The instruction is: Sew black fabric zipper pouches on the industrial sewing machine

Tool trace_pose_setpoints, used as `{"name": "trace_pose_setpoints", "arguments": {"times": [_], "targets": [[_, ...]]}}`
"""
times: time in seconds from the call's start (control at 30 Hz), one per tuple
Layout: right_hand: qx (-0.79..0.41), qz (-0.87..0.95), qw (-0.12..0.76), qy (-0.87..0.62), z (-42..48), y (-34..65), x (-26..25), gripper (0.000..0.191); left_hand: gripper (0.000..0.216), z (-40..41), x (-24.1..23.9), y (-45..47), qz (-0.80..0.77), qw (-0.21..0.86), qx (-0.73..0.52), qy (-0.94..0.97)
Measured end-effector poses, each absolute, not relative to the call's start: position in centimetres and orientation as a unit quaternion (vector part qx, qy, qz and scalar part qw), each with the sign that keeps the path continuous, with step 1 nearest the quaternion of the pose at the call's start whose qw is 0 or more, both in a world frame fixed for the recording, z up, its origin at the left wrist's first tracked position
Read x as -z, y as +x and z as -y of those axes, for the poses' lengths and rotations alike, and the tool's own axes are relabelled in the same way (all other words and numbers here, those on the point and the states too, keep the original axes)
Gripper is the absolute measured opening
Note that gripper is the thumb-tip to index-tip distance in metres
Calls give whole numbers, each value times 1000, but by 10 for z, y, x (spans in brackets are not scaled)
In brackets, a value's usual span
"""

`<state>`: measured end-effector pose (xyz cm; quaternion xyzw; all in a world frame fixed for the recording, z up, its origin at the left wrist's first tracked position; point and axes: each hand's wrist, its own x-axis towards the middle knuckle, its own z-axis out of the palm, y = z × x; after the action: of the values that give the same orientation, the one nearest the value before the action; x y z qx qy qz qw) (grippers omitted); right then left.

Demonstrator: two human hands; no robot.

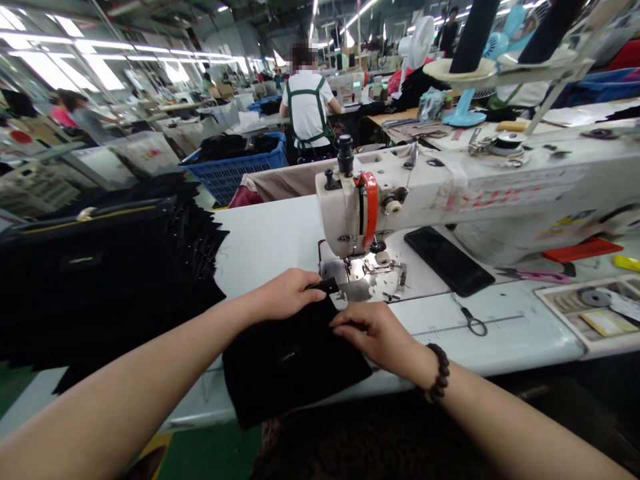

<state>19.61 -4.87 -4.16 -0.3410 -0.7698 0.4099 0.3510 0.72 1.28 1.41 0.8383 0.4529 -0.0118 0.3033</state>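
A black fabric piece point(295, 363) with a small shiny label lies over the table's front edge, just before the sewing machine point(350, 207). My left hand point(287, 293) is closed on its upper edge, at a dark strip point(327, 286) that points toward the needle area. On the piece's right edge my right hand point(373, 330) rests, thumb and fingers pinched together on the cloth. The needle and presser foot point(350, 265) sit just beyond both hands; whether the fabric is under the foot, I cannot tell.
A tall stack of black pieces point(100, 280) fills the left side. Right of the needle lie a black phone point(449, 260), pink-handled scissors point(540, 275), a small ring-handled tool point(473, 322) and a parts tray point(595, 313). Behind are a blue basket point(240, 167) and a seated person point(307, 107).
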Motion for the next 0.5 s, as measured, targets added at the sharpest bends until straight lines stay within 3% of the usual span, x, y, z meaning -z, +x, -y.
{"name": "trace_pose_setpoints", "arguments": {"times": [0.13,0.33,0.5], "targets": [[-333,882,242,-227,31,217,40,41,19,-24,1,8,-435,331,27,837],[-30,983,139,-116,10,221,42,30,18,-41,16,18,-432,322,57,840],[31,975,156,-154,7,217,46,28,18,-48,22,27,-442,292,85,844]]}}
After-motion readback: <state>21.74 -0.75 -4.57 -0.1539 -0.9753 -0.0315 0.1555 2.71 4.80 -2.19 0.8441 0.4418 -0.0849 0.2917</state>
